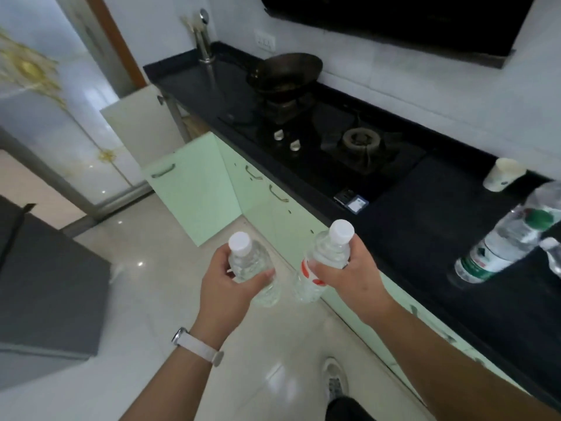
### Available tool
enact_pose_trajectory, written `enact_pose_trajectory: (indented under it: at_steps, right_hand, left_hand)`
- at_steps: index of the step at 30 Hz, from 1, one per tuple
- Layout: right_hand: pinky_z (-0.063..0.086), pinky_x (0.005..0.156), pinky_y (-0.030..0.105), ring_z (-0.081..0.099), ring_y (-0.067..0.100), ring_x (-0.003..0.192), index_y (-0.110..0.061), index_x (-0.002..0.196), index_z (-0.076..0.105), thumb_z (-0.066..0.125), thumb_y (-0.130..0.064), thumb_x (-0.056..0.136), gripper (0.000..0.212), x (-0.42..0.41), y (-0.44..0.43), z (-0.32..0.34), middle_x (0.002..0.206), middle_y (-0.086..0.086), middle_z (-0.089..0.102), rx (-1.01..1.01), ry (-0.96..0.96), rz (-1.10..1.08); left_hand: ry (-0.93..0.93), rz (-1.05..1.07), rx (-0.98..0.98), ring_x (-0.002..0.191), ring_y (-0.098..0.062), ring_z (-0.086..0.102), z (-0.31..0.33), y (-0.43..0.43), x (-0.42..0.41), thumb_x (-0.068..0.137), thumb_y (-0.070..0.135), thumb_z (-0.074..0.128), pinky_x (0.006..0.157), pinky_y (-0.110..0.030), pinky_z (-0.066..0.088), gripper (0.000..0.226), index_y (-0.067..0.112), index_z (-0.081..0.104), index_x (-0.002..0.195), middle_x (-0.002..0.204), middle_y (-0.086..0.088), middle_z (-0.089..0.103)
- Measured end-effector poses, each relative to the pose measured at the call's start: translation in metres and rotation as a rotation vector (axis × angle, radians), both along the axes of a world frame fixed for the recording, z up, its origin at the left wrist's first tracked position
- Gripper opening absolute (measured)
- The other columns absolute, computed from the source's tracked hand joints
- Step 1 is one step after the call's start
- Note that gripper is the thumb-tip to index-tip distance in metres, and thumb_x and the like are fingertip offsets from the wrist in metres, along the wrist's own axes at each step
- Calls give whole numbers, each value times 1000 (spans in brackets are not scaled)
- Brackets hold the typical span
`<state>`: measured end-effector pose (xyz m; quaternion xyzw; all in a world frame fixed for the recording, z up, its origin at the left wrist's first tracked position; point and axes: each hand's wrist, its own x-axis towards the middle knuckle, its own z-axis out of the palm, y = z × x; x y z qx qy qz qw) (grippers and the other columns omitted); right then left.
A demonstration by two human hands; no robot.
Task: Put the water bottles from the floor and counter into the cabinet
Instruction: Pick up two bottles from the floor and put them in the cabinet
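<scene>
Head view, smeared by blur toward its edges. The left hand (pixel 226 279), a watch (pixel 197 344) on its wrist, grips a clear water bottle (pixel 252 262) with a white cap. Its fingers (pixel 224 253) are curled round the far side and the thumb lies across the front. No label can be made out on it. The right hand (pixel 349 268) grips a second water bottle (pixel 326 256) just below the neck, and its curled fingers cover most of a red-marked label. Both bottles are held in the lower middle of the frame, over the floor (pixel 151 299), close together but apart.

At the right edge a green-labelled bottle (pixel 501 247) stands on the black bench (pixel 425 232), badly blurred. Just beside it a white-capped bottle (pixel 554 256) is cut off by the frame. A paper cup (pixel 502 174) sits above them, near the wall.

The bench runs from the upper middle to the lower right and carries a gas hob (pixel 334 165). A dark wok (pixel 283 72) sits on the hob's far burner. A range hood (pixel 394 19) is cut off at the top.

At centre left a green cabinet door (pixel 194 183) stands open, and the cabinet's inside is hidden. The floor is glossy pale tile. A grey block (pixel 45 284) is cut off at the lower left, and a shoe (pixel 335 381) shows at the bottom.
</scene>
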<state>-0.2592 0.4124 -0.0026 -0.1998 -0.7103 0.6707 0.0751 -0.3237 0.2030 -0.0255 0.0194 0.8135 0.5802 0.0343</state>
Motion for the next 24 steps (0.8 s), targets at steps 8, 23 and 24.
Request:
enact_pose_trajectory:
  at_steps: [8,23,24]
  right_hand:
    - [57,81,35,68,15,92,-23,113,60,86,-23,60,59,-104,30,14,100,-1,69,-73,40,234]
    - [53,70,22,68,10,88,-29,108,60,84,-15,73,45,-232,-53,12,98,-5,69,-21,31,428]
    - [51,65,19,68,8,85,-29,107,59,83,-13,73,44,-242,-62,12,97,-4,68,-14,33,433]
  left_hand:
    - [43,229,-6,94,-16,73,25,15,-41,52,51,90,89,-49,58,67,33,64,111,103,8,75]
    - [34,501,-26,89,-16,72,24,-70,-116,56,45,88,85,-48,59,59,28,65,109,99,8,75]
    - [28,493,-19,90,-17,72,20,-80,-126,57,44,89,85,-49,59,59,28,66,109,99,7,75]
